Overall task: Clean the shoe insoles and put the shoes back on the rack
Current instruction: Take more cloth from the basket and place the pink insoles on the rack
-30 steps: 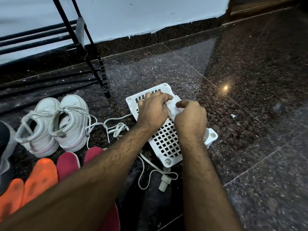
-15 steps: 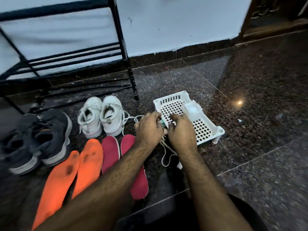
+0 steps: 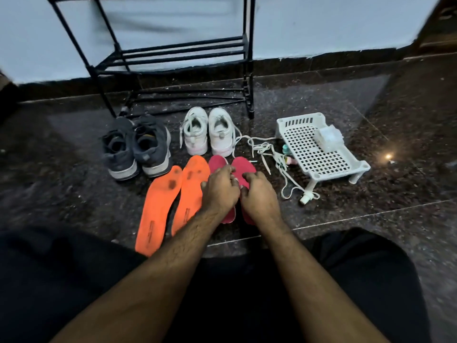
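Observation:
Two red insoles [image 3: 243, 167] lie side by side on the dark floor, with two stained orange insoles [image 3: 158, 209] to their left. My left hand [image 3: 220, 189] and my right hand [image 3: 257, 194] hover together over the red pair with fingers curled. They pinch a small white piece [image 3: 236, 179], seemingly a wipe, mostly hidden between the fingertips. Behind the insoles stand a pair of white shoes [image 3: 195, 134] and a pair of dark shoes [image 3: 150, 147]. The black metal shoe rack [image 3: 244, 70] stands against the wall behind them.
A white perforated plastic basket [image 3: 300, 120] sits on the floor at the right, with a clear box [image 3: 329, 137] on it. Loose white laces [image 3: 264, 147] trail between the white shoes and the basket. Small teal and pink items [image 3: 285, 148] lie beside it.
Both hands have drawn back from the white basket and now sit leftward over the red insoles. The view has pulled back, showing the rack and dark shoes.

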The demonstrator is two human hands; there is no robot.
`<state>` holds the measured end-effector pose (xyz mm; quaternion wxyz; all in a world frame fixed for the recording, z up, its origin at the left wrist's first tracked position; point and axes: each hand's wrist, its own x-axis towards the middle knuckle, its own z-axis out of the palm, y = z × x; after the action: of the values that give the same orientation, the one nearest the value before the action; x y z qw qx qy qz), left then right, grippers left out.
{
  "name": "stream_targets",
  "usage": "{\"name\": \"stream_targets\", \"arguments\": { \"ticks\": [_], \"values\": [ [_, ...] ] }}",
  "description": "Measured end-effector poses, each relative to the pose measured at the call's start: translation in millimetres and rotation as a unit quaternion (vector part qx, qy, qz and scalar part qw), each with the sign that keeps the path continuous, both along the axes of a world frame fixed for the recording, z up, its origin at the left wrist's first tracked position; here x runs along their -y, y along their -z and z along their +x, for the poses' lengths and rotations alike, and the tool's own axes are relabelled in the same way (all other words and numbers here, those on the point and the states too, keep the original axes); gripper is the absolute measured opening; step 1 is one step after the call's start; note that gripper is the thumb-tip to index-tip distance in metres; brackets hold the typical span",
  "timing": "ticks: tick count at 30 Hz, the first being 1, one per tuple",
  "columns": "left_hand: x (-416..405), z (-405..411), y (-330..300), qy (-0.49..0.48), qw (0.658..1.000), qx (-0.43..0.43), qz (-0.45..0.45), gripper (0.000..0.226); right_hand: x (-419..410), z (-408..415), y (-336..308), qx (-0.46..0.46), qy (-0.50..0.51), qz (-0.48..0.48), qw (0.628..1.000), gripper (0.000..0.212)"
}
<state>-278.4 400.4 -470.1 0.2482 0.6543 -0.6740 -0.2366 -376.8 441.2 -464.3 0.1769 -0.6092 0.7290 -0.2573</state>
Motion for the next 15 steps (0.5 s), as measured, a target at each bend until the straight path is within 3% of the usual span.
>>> {"name": "stream_targets", "arguments": {
  "ticks": [7, 15],
  "values": [
    [-19.1, 55.2, 22.1, -0.022, 0.999, 0.013, 0.037, 0.034, -2.7, 33.3, 15.6, -0.036, -0.036, 0.023, 0.998, 0.038],
    [-22.9, 60.8, 46.9, -0.011, 0.998, -0.036, 0.048, 0.031, 4.7, 36.9, 28.0, -0.045, -0.039, 0.038, 0.997, 0.040]
  ]
}}
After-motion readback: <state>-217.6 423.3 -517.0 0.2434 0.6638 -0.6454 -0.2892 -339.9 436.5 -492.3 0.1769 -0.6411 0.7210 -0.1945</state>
